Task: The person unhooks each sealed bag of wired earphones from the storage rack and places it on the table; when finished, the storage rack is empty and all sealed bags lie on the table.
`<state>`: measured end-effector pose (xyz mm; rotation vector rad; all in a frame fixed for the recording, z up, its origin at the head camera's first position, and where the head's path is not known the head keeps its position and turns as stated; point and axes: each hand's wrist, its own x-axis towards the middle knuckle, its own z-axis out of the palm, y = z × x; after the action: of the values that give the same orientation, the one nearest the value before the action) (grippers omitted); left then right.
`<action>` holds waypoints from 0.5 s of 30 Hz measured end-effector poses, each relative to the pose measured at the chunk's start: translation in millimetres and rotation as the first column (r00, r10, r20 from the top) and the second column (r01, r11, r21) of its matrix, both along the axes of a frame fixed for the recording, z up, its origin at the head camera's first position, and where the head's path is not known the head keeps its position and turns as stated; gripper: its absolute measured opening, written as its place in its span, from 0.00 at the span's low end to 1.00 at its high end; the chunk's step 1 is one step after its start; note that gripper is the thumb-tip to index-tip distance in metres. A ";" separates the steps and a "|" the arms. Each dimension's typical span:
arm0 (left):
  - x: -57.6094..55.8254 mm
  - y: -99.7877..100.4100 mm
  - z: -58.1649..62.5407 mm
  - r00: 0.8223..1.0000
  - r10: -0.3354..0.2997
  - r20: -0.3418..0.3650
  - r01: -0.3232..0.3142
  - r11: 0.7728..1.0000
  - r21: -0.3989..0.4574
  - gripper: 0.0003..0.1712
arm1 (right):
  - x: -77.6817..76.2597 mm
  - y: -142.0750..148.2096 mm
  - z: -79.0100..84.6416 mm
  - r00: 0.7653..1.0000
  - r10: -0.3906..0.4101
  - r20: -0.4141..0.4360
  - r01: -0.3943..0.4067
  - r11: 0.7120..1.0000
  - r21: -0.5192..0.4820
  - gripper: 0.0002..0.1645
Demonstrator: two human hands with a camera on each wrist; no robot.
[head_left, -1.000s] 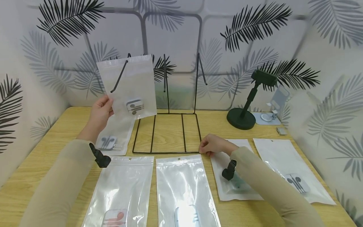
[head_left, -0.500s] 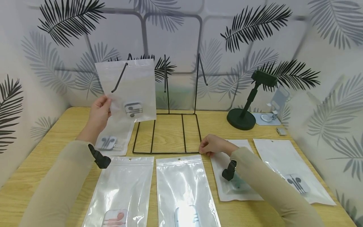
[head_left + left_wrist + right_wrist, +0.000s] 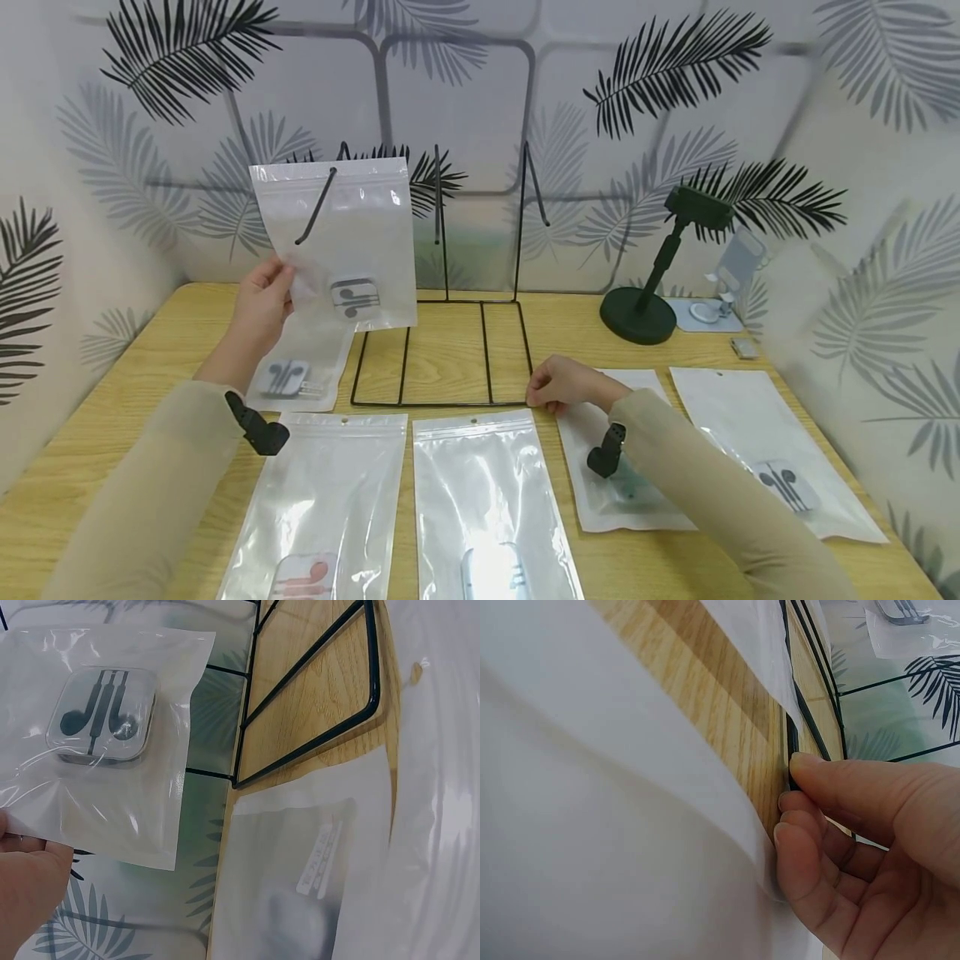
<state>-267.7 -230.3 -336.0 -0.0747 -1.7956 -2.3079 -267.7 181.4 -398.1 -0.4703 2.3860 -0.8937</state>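
A white zip bag (image 3: 375, 225) hangs on a black hook (image 3: 317, 208) of the wire display rack (image 3: 442, 405), a boxed pair of wired earphones (image 3: 355, 296) showing low in it. The hook passes through near the bag's top edge. My left hand (image 3: 255, 312) pinches the bag's left edge, thumb in front. In the left wrist view the earphone box (image 3: 101, 712) shows clearly, dark earbuds behind clear plastic. My right hand (image 3: 562, 382) pinches the front right corner of the rack's base between thumb and fingers; in the right wrist view its thumb lies on the black wire (image 3: 793, 742).
Several more bags lie flat: one with pink earphones (image 3: 337, 475), a middle one (image 3: 476, 475), one under the right forearm (image 3: 592, 442), another at right (image 3: 735, 408), and one behind the hanging bag (image 3: 307, 400). A dark phone stand (image 3: 639, 317) stands back right.
The hanging bag has lowered a little, and its top edge has gone from tilted to nearly level. My left hand keeps its pinch on the edge; the right hand has not moved.
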 end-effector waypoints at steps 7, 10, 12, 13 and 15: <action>5.6 0.1 1.9 1.000 -0.021 0.022 0.022 1.000 -0.013 0.15 | -0.3 0.3 -1.3 1.000 0.002 -0.004 -0.002 1.000 0.001 0.04; 7.3 -0.3 2.4 0.999 -0.029 0.015 0.029 1.000 -0.008 0.12 | -0.5 0.2 -1.4 1.000 -0.002 -0.001 0.002 1.000 0.007 0.04; 8.0 -0.7 2.4 0.999 -0.034 0.011 0.034 0.999 0.010 0.10 | -0.6 0.1 -1.4 1.000 -0.007 -0.002 0.007 1.000 0.015 0.04; 8.5 -0.9 2.5 0.999 -0.034 0.011 0.034 0.999 0.017 0.10 | -0.7 0.0 -1.5 1.000 -0.008 -0.002 0.008 1.000 0.018 0.04; 9.7 -1.2 3.0 0.999 -0.034 0.012 0.033 0.999 0.025 0.10 | -0.8 -0.4 -1.5 1.000 -0.012 -0.004 0.012 1.000 0.024 0.04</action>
<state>-258.0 -231.6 -332.9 -0.0872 -1.7849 -2.3578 -268.5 180.9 -399.6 -0.4490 2.4026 -0.8696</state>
